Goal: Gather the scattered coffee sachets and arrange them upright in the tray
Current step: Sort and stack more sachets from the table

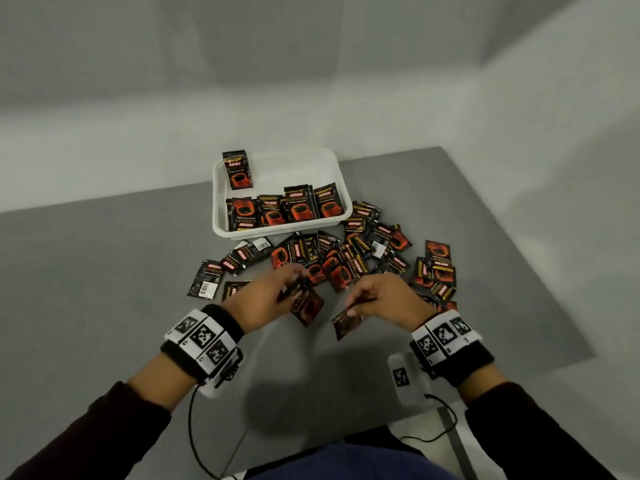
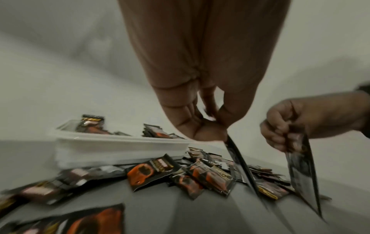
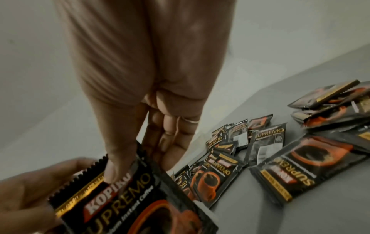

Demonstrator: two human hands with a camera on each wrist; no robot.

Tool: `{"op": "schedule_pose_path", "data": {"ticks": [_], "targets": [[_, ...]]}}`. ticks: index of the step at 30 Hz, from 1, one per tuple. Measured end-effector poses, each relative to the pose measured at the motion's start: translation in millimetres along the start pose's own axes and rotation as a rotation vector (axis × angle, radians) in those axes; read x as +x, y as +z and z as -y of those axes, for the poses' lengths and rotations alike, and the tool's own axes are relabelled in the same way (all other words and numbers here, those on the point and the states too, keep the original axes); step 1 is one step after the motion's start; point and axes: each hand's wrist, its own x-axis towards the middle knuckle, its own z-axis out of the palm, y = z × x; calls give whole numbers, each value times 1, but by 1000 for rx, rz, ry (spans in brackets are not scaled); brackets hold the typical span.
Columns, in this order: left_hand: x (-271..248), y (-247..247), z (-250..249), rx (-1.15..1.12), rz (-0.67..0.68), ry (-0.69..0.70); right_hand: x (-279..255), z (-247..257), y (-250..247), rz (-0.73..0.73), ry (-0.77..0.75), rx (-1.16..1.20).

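Note:
A white tray (image 1: 277, 233) stands at the back of the grey table, with a row of black-and-orange coffee sachets (image 1: 287, 211) upright along its near wall and one sachet (image 1: 237, 169) upright in the far left corner. Many loose sachets (image 1: 346, 258) lie scattered in front of and right of the tray. My left hand (image 1: 291, 292) pinches one sachet (image 1: 306, 306) by its top, seen edge-on (image 2: 238, 159) in the left wrist view. My right hand (image 1: 356, 303) pinches another sachet (image 1: 346, 323), with the thumb (image 3: 114, 166) on its printed face (image 3: 130, 197).
More flat sachets (image 1: 204, 278) lie left of my left hand, and a stack (image 1: 436, 271) lies near the table's right edge (image 1: 512, 244). White walls close in behind the tray. Bare grey table (image 1: 294, 375) stretches below my hands.

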Motion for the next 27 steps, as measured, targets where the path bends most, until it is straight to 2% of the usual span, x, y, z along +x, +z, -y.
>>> {"op": "schedule_pose_path", "data": {"ticks": [2,4,7,10,11,14,16,18,20,24,27], "targets": [[15,10,-17,-51,2,-31,0,-2,-8,-28,-95,-41],[29,28,-36,-123,-76,-69,1,-6,-14,-51,-153,-121],[47,57,-57,-281,-192,-77,3,-15,-25,-119,-149,-140],[65,70,-59,-480,-158,-183,1,-32,-46,-180,-119,-135],[73,70,-54,-441,-176,-215,0,-38,-55,-198,-97,-131],[102,68,-37,-28,-236,-288,-6,-57,-84,-244,-11,-58],[124,67,-25,175,-169,-383,-8,-68,-103,-279,27,-56],[143,68,-18,266,-52,-488,-9,-76,-118,-308,35,-37],[155,70,-14,344,17,-530,-9,-82,-131,-313,41,-30],[162,73,-13,431,40,-552,-9,-87,-143,-268,56,-7],[155,77,-19,569,15,-488,-9,-88,-145,-228,63,-31]]}}
